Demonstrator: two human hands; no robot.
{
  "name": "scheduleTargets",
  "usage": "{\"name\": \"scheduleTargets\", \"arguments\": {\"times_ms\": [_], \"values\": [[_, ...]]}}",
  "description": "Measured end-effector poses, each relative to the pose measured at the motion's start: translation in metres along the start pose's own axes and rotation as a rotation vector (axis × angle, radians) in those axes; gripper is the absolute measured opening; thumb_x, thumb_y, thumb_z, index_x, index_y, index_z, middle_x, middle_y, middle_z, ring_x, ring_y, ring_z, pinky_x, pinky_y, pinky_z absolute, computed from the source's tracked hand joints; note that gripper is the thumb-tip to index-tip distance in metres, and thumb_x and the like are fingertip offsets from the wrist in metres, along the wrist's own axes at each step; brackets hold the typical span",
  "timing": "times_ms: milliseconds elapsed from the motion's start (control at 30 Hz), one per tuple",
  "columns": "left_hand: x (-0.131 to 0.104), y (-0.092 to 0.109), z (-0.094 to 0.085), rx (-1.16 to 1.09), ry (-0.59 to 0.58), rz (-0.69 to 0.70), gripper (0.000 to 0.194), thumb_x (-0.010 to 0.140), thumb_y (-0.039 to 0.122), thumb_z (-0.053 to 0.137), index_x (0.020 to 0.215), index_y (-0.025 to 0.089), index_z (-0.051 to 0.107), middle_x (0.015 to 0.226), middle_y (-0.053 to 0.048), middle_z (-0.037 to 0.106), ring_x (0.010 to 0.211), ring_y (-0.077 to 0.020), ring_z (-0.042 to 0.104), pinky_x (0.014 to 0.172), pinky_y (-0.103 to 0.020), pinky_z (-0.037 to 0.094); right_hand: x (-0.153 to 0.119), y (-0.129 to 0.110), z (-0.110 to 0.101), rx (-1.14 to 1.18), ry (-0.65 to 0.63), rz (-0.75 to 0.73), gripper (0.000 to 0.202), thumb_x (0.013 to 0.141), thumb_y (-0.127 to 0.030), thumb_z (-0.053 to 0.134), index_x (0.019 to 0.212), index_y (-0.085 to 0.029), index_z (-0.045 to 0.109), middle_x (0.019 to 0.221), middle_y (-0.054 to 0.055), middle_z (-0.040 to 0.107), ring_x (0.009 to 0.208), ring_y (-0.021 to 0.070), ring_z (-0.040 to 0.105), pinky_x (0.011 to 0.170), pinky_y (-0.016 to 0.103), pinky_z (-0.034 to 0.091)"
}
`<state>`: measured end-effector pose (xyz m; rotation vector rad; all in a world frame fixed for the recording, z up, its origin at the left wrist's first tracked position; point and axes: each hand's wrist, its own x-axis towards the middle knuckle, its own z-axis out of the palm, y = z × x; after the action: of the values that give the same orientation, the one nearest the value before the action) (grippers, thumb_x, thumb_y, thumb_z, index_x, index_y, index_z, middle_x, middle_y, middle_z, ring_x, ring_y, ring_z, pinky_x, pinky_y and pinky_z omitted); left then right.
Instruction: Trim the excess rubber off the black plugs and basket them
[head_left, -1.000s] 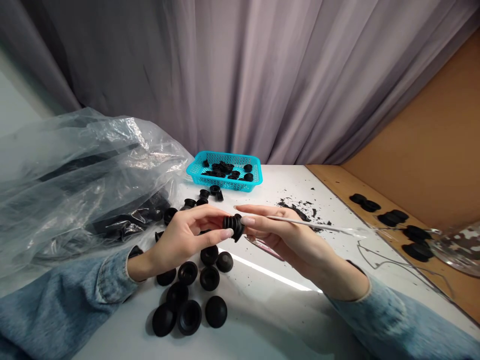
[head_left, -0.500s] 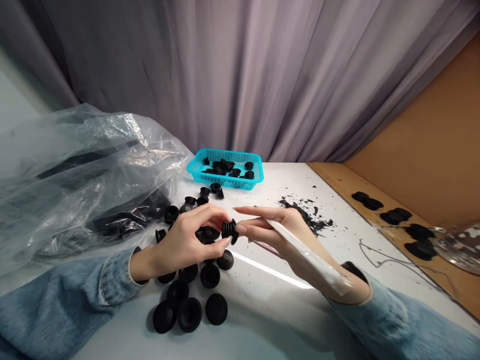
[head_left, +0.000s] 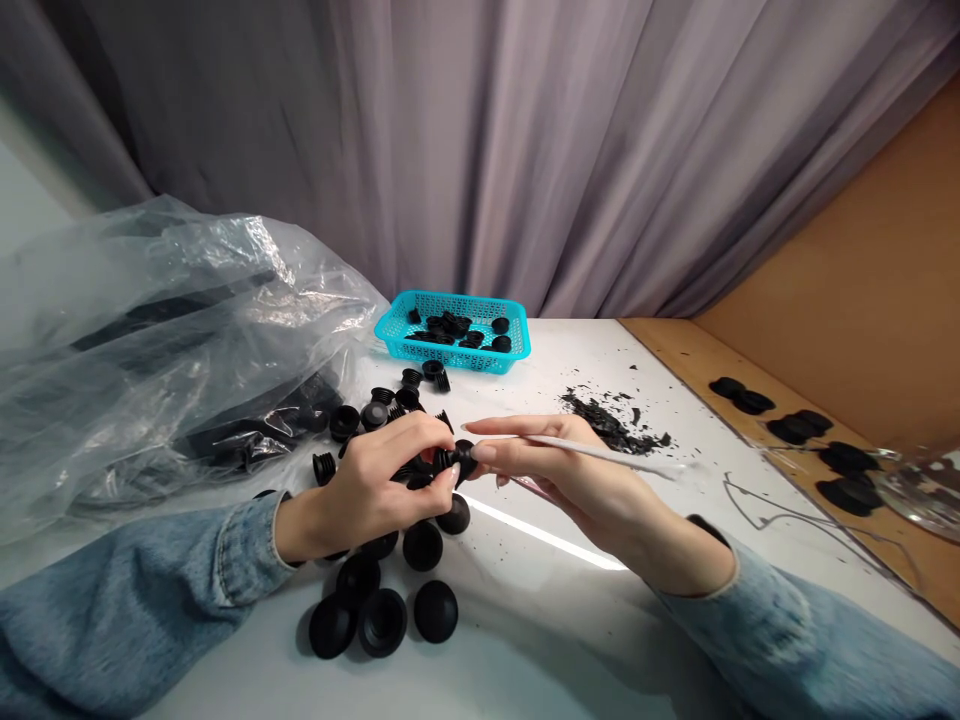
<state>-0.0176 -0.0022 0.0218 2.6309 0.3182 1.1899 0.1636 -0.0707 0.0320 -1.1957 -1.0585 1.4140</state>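
Note:
Between the two hands is a small black ribbed plug [head_left: 463,460], with a round cap on its right side. My left hand [head_left: 390,480] pinches its ribbed end between thumb and fingers. My right hand [head_left: 577,485] touches the cap with its fingertips and also holds a thin white strip-like tool [head_left: 600,450], lying across the hand. The tool's tip is hidden at the plug. Several black round caps [head_left: 435,611] lie on the white table below my left hand. More black ribbed plugs [head_left: 344,422] lie behind it.
A turquoise basket [head_left: 514,362] with black parts stands at the back. A clear plastic bag [head_left: 300,270] fills the left. Black shavings [head_left: 619,425] are scattered on the right. Black round pieces [head_left: 799,427], a thin cable [head_left: 765,515] and a clear object [head_left: 926,495] lie farther right.
The plug has turned, so its cap now shows more toward the camera. The white tool has tilted flatter across my right hand. My left hand's fingers have closed further around the plug.

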Motion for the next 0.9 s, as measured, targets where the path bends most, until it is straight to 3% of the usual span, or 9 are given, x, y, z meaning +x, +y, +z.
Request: {"name": "scheduleTargets", "arguments": {"times_ms": [267, 367, 467, 600, 767, 900], "values": [[0.001, 0.002, 0.001, -0.023, -0.027, -0.12, 0.008, 0.075, 0.006, 0.054, 0.074, 0.014, 0.056, 0.066, 0.0, 0.055, 0.06, -0.0092, 0.051, 0.057, -0.021, 0.044, 0.008, 0.0, -0.006, -0.08, -0.081, 0.006, 0.028, 0.075, -0.028, 0.069, 0.101, -0.018, 0.069, 0.08, 0.005, 0.073, 0.083, 0.0184, 0.067, 0.066, 0.026, 0.047], [0.002, 0.003, 0.0, -0.084, -0.053, -0.237, 0.007, 0.074, 0.008, 0.055, 0.071, 0.014, 0.056, 0.066, 0.0, 0.055, 0.059, -0.0088, 0.05, 0.056, -0.02, 0.043, 0.008, -0.007, -0.011, -0.178, -0.079, -0.009, 0.042, 0.089, -0.044, 0.049, 0.119, -0.017, 0.059, 0.069, 0.006, 0.072, 0.068, 0.0183, 0.069, 0.057, 0.026, 0.047], [0.004, 0.004, -0.001, -0.164, -0.081, -0.363, 0.006, 0.073, 0.01, 0.056, 0.069, 0.014, 0.057, 0.066, 0.001, 0.055, 0.059, -0.0089, 0.05, 0.056, -0.02, 0.043, 0.005, -0.014, -0.016, -0.252, -0.027, -0.058, 0.057, 0.092, -0.056, 0.029, 0.126, -0.017, 0.054, 0.052, 0.003, 0.065, 0.046, 0.0152, 0.062, 0.044, 0.025, 0.043], [0.006, 0.005, -0.003, -0.27, -0.131, -0.52, 0.003, 0.07, 0.014, 0.057, 0.067, 0.014, 0.059, 0.065, 0.001, 0.055, 0.057, -0.0091, 0.049, 0.052, -0.02, 0.042, -0.002, -0.023, -0.02, -0.364, -0.046, -0.176, 0.047, 0.087, -0.052, 0.049, 0.098, -0.011, 0.07, 0.059, 0.005, 0.066, 0.048, 0.013, 0.06, 0.043, 0.024, 0.047], [0.008, 0.007, -0.004, -0.331, -0.168, -0.583, 0.003, 0.07, 0.015, 0.058, 0.068, 0.014, 0.059, 0.065, 0.0, 0.055, 0.056, -0.0089, 0.049, 0.051, -0.02, 0.043, -0.008, -0.025, -0.02, -0.32, -0.115, -0.17, 0.027, 0.081, -0.036, 0.063, 0.096, -0.014, 0.064, 0.066, 0.005, 0.069, 0.048, 0.0146, 0.062, 0.034, 0.022, 0.042], [0.007, 0.008, -0.004, -0.304, -0.18, -0.552, 0.004, 0.071, 0.014, 0.058, 0.067, 0.014, 0.059, 0.064, 0.001, 0.055, 0.056, -0.0087, 0.05, 0.051, -0.019, 0.043, -0.006, -0.022, -0.019, -0.449, -0.048, -0.212, 0.022, 0.077, -0.034, 0.067, 0.067, -0.016, 0.061, 0.068, 0.006, 0.07, 0.048, 0.0125, 0.06, 0.038, 0.022, 0.041]]}}
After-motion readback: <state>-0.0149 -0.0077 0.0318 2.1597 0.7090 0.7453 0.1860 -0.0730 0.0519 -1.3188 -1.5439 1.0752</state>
